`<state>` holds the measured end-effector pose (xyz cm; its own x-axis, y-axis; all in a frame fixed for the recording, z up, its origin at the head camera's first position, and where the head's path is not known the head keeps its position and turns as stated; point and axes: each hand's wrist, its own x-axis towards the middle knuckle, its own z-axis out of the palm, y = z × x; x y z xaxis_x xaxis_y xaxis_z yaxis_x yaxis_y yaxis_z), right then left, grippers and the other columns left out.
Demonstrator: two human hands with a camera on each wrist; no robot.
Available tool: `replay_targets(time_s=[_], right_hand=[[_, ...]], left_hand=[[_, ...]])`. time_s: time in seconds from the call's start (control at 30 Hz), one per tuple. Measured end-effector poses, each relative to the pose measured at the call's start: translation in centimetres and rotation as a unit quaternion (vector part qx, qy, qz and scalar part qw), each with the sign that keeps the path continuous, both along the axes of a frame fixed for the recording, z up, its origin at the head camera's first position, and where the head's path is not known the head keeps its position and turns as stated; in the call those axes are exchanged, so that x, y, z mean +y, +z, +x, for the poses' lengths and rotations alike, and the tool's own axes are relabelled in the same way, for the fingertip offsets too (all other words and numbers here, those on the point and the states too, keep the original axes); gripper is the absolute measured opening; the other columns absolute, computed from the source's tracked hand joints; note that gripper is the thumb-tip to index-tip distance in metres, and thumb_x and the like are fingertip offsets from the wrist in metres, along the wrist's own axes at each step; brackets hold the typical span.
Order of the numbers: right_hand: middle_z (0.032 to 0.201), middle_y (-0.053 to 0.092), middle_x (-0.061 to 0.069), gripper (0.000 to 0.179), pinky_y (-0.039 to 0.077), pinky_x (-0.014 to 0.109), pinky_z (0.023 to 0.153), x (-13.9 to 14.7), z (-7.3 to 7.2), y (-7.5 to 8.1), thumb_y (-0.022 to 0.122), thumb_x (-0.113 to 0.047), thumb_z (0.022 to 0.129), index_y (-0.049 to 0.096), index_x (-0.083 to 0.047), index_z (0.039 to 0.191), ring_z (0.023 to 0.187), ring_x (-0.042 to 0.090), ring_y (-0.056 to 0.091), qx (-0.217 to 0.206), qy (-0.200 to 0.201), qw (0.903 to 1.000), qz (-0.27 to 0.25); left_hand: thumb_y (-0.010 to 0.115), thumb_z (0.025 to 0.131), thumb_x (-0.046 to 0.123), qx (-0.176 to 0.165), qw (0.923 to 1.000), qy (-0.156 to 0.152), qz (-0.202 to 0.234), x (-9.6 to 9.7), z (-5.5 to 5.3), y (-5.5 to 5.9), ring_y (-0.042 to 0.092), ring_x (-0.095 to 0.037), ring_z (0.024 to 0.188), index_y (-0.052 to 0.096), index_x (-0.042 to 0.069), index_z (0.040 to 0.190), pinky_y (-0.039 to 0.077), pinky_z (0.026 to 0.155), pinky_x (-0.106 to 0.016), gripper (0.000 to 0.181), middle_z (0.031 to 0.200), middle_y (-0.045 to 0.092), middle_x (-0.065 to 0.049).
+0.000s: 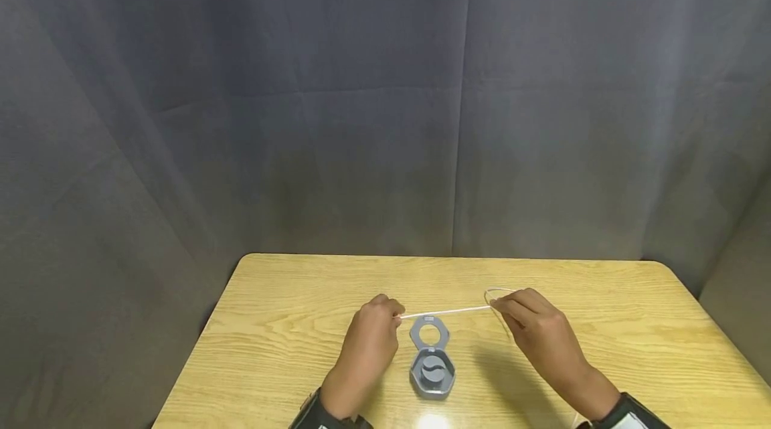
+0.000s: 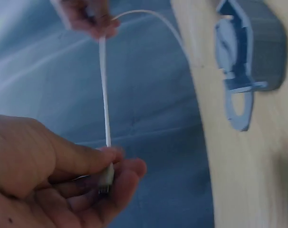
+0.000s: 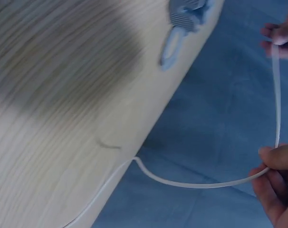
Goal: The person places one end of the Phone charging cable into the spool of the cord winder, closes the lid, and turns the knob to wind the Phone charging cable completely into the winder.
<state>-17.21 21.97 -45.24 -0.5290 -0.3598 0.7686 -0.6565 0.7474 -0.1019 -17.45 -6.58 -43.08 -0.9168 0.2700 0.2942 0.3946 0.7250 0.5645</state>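
Note:
A white USB cable [image 1: 446, 312] is stretched nearly straight between both hands, above the table. My left hand [image 1: 370, 335] pinches it close to its small metal-tipped plug [image 2: 106, 178], between thumb and fingers. My right hand [image 1: 539, 325] pinches the cable farther along, and from there the rest of it [image 3: 196, 184] loops away and trails down toward the table. Between and below the hands stands a grey hexagonal case [image 1: 432, 389] with a round, wave-split core inside. Its ring-shaped lid [image 1: 415, 334] is folded open on the far side.
The case sits on a light wooden table [image 1: 271, 322] with rounded far corners. Behind and beside the table hang grey curtains [image 1: 361, 148]. A shadow of the right arm falls on the wood right of the case.

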Motion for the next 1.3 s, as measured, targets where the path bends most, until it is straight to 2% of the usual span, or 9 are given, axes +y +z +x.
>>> replay_targets(time_s=[0.1,0.17,0.27,0.43,0.53,0.7,0.8,1.13,1.3], right_hand=[[0.095,0.073,-0.002,0.025,0.053,0.008,0.08,-0.9,0.5,0.7,0.082,0.007,0.079,0.079,-0.007,0.1,0.086,0.015,0.067,-0.007,0.012,0.9999,-0.009],[0.096,0.073,-0.001,0.013,0.053,0.007,0.081,-1.6,0.8,1.2,0.077,-0.001,0.089,0.079,-0.007,0.099,0.086,0.014,0.067,-0.015,0.023,0.9995,-0.015],[0.094,0.073,0.0,0.012,0.054,0.008,0.079,-2.7,1.1,2.0,0.076,0.001,0.089,0.079,-0.007,0.098,0.084,0.014,0.066,-0.007,0.037,0.9991,-0.019],[0.094,0.072,0.0,0.03,0.056,0.012,0.075,-4.3,1.1,3.2,0.082,0.012,0.074,0.078,-0.006,0.097,0.082,0.014,0.066,0.004,0.042,0.9989,-0.019],[0.094,0.072,0.0,0.008,0.056,0.014,0.07,-5.0,1.1,3.4,0.075,-0.001,0.091,0.078,-0.006,0.097,0.082,0.013,0.065,0.011,0.048,0.9987,-0.015],[0.094,0.072,0.0,0.044,0.057,0.014,0.07,-5.7,1.2,3.7,0.041,-0.026,0.11,0.077,-0.005,0.097,0.081,0.012,0.065,0.031,0.067,0.9972,-0.006],[0.094,0.071,0.0,0.043,0.056,0.012,0.071,-6.0,1.3,3.8,0.041,-0.026,0.11,0.076,-0.005,0.097,0.082,0.012,0.065,0.038,0.083,0.9958,0.003],[0.093,0.071,-0.001,0.043,0.057,0.015,0.072,-4.9,1.4,3.8,0.04,-0.027,0.11,0.076,-0.007,0.097,0.083,0.012,0.065,0.024,0.041,0.9988,0.0],[0.093,0.071,-0.001,0.005,0.057,0.015,0.075,-3.5,1.3,3.6,0.073,-0.006,0.095,0.077,-0.008,0.097,0.085,0.012,0.066,0.016,0.021,0.9996,0.002]], left_hand=[[0.07,0.09,-0.007,-0.002,0.9999,0.007,-0.007,0.3,0.2,-0.1,0.073,-0.019,0.081,0.07,-0.005,0.121,0.061,0.068,-0.02,0.03,0.098,0.075,-0.014],[0.069,0.091,-0.007,-0.013,0.9999,-0.001,0.0,0.6,0.4,-0.1,0.071,-0.015,0.077,0.066,-0.005,0.128,0.059,0.065,-0.018,0.037,0.099,0.076,-0.014],[0.069,0.093,-0.004,-0.023,0.9995,-0.02,0.012,1.1,0.6,0.3,0.068,-0.009,0.072,0.062,-0.005,0.133,0.056,0.063,-0.015,0.041,0.099,0.075,-0.013],[0.068,0.096,0.003,0.0,0.999,-0.043,0.014,1.7,1.3,1.1,0.075,-0.017,0.088,0.067,-0.002,0.128,0.06,0.074,-0.015,0.032,0.109,0.076,-0.014],[0.067,0.098,0.007,0.031,0.9976,-0.057,0.027,2.0,1.7,1.6,0.076,-0.018,0.09,0.071,0.0,0.121,0.06,0.077,-0.015,0.024,0.109,0.077,-0.012],[0.066,0.098,0.01,0.066,0.9919,-0.083,0.07,2.5,1.9,2.4,0.076,-0.011,0.08,0.075,0.0,0.111,0.057,0.075,-0.008,0.019,0.097,0.079,-0.009],[0.067,0.096,0.009,0.068,0.9908,-0.089,0.076,2.4,2.0,2.6,0.074,-0.008,0.077,0.076,0.0,0.106,0.055,0.072,-0.006,0.016,0.09,0.079,-0.007],[0.07,0.091,0.011,0.14,0.9893,-0.039,0.017,1.3,2.0,2.7,0.07,-0.006,0.067,0.074,0.005,0.09,0.058,0.068,-0.011,0.007,0.08,0.076,-0.003],[0.072,0.09,0.005,0.136,0.9905,-0.017,0.011,0.1,1.8,2.8,0.071,-0.007,0.067,0.073,0.005,0.087,0.057,0.067,-0.01,0.003,0.079,0.076,-0.003]])
